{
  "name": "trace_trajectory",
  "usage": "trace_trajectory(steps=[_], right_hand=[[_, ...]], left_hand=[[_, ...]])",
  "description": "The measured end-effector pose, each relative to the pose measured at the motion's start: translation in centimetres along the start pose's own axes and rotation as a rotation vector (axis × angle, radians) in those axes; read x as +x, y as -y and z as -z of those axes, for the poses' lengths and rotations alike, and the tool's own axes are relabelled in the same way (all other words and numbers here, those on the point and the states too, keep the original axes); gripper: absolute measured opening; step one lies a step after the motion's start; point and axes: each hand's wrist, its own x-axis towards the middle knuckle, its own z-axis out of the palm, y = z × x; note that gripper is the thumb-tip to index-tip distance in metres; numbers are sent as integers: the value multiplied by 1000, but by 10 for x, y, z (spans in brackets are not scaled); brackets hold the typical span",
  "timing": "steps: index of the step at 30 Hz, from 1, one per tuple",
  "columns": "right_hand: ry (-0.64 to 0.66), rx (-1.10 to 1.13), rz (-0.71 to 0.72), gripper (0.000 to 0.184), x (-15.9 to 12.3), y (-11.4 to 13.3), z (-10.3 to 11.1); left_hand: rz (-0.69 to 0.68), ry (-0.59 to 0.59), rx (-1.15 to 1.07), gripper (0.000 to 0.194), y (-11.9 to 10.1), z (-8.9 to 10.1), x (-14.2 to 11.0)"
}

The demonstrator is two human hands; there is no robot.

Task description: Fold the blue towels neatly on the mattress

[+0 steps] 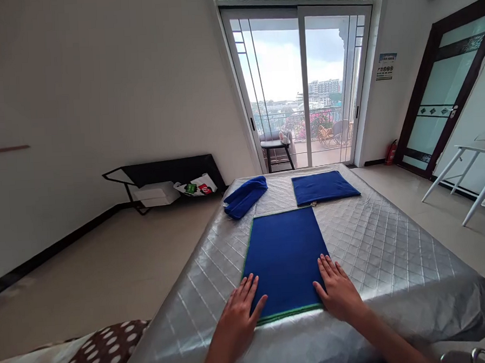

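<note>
A blue cloth [286,260] with green edging lies spread flat on the silver quilted cover [364,251]. My left hand [241,309] rests on its near left corner, fingers stretched out and thumb apart. On the near right edge lies my right hand [337,286], also flat with its fingers extended. Neither hand grips anything. Beyond the spread cloth, a second blue cloth [324,187] lies flat at the far right. A folded blue cloth [245,196] sits at the far left.
A brown polka-dot fabric [107,351] is at the lower left. Against the left wall stands a low black rack [172,169] with a white box [156,194] and a printed bag [196,186]. A white table [478,147] stands at right. Sliding glass doors [304,91] are at the back.
</note>
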Motion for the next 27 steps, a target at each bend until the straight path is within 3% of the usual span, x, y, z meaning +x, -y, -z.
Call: trace_trajectory(steps=[4,7,11,14,19,23,27], right_hand=[[-9,-35,7,74,7,-8,2],[-59,-76,29,73,22,-8,16],[-32,-97,46,70,61,4,44],[-34,-107,32,69,94,11,53],[-55,-94,-39,70,125,4,33],[-78,-70,-29,71,129,-4,19],[-71,-53,-23,71,128,-4,19]], left_hand=[[14,-53,-24,60,-4,2,0],[19,-52,-43,59,-7,3,1],[33,-36,-50,59,-10,10,2],[40,-53,-51,58,-12,12,1],[76,-98,-25,60,-12,7,-1],[144,-123,31,62,-7,3,-7],[192,-134,88,68,1,2,-11]])
